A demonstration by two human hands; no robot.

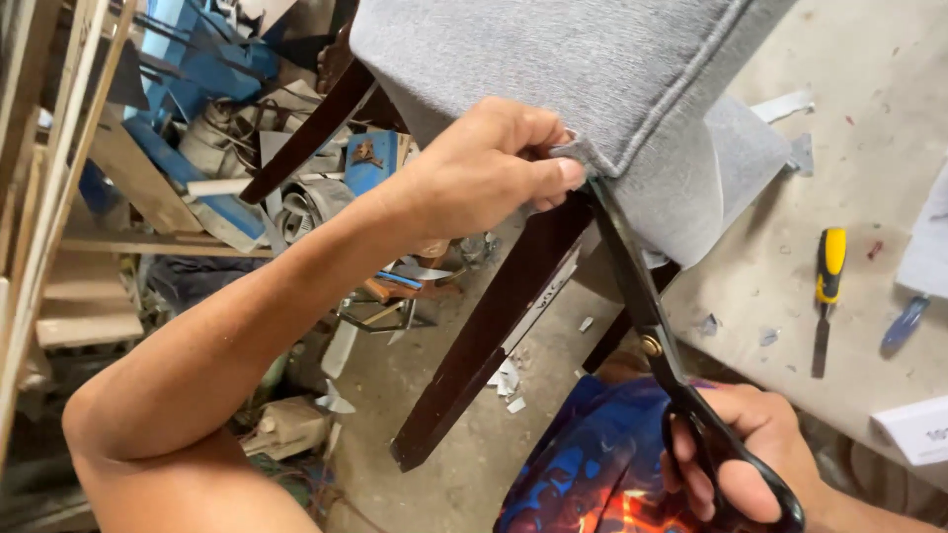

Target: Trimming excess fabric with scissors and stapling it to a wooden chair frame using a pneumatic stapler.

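A chair seat covered in grey fabric [592, 69] fills the top centre, with dark wooden legs [494, 336] slanting down. My left hand [484, 163] pinches a flap of the grey fabric at the seat's corner, thumb and fingers closed on it. My right hand [736, 459] grips the black handles of long scissors [642, 306]. The blades point up and their tips sit at the pinched fabric corner, right beside my left thumb. A loose grey fabric flap [741, 158] hangs under the seat.
A pale worktable [859, 158] at right carries a yellow-handled chisel [828, 286], a blue-handled tool [904, 324] and fabric scraps. Wood pieces, blue parts and metal clutter [227, 118] pile up at left. Offcuts lie on the concrete floor [474, 434].
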